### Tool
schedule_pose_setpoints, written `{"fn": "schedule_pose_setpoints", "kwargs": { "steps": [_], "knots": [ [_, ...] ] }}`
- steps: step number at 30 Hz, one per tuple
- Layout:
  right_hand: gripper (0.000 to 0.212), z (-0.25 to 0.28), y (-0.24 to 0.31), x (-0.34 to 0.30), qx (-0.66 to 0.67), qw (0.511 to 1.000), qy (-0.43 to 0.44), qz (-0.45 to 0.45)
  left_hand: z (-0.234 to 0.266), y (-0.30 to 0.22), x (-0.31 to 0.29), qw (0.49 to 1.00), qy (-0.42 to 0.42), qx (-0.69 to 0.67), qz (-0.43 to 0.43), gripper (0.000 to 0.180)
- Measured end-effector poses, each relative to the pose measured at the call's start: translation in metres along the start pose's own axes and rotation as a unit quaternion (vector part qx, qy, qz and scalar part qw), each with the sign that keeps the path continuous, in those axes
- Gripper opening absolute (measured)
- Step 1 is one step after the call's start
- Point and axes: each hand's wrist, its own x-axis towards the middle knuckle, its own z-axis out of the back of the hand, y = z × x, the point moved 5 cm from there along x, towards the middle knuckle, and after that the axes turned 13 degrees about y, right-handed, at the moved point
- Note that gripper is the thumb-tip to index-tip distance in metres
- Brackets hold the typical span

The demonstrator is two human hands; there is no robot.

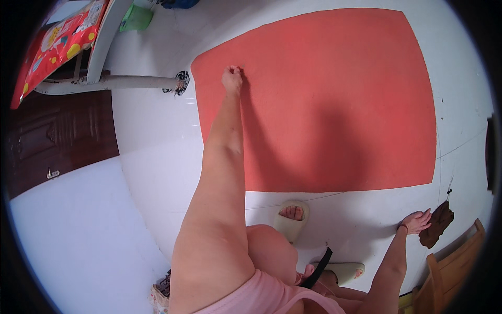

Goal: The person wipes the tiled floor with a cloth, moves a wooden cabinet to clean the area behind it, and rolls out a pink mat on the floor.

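Observation:
My left hand (pixel 232 79) reaches far forward over the left part of a flat red mat (pixel 334 78) on the floor. Its fingers are pinched together; anything between them is too small to make out. Low on the right, my right hand (pixel 417 222) has its fingers stretched out. Its fingertips are beside a brown, limp, cloth-like thing (pixel 438 226) with a thin cord and a dark bead at its upper end. Whether they touch it I cannot tell.
Pale slippers (pixel 289 225) are on my feet near the mat's front edge. A grey metal table leg (pixel 130 82) with a patterned foot cover stands left of the mat, a green bin (pixel 137 18) behind it. Wooden furniture (pixel 455 267) stands at lower right; a dark door (pixel 63 136) is at left.

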Motion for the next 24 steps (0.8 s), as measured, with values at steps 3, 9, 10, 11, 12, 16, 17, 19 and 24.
{"fn": "schedule_pose_setpoints", "kwargs": {
  "steps": [3, 9, 10, 11, 12, 16, 17, 19, 24],
  "knots": [
    [0.041, -0.003, -0.005, 0.004, -0.007, 1.000, -0.007, 0.005, -0.008, -0.002, 0.010, 0.998, 0.013, 0.040, 0.036, 0.004],
    [0.041, 0.000, -0.017, 0.010, -0.033, 0.999, -0.022, 0.002, -0.030, -0.043, -0.010, 0.986, 0.037, 0.156, 0.049, 0.004],
    [0.041, -0.001, -0.017, 0.009, -0.037, 0.999, -0.019, 0.003, -0.027, -0.041, -0.009, 0.987, 0.040, 0.144, 0.052, 0.004],
    [0.041, -0.001, -0.017, 0.008, -0.041, 0.999, -0.016, 0.004, -0.025, -0.042, -0.008, 0.986, 0.032, 0.157, 0.042, 0.004],
    [0.041, -0.002, -0.016, 0.008, -0.036, 0.999, -0.018, 0.009, -0.023, -0.043, -0.007, 0.985, 0.024, 0.170, 0.032, 0.005],
    [0.041, -0.004, -0.012, 0.006, -0.032, 0.999, -0.018, 0.021, -0.021, -0.044, -0.010, 0.960, -0.014, 0.279, -0.030, 0.006],
    [0.041, -0.006, -0.010, 0.005, -0.032, 0.999, -0.014, 0.019, -0.023, -0.047, -0.013, 0.960, -0.004, 0.267, -0.078, 0.006],
    [0.041, -0.006, 0.001, -0.001, -0.022, 1.000, 0.001, 0.019, -0.019, -0.051, -0.024, 0.954, 0.012, 0.246, -0.172, 0.007],
    [0.041, 0.000, -0.006, 0.003, -0.027, 1.000, -0.004, 0.011, -0.098, -0.095, -0.152, 0.947, 0.277, 0.027, -0.159, 0.004]
  ]
}}
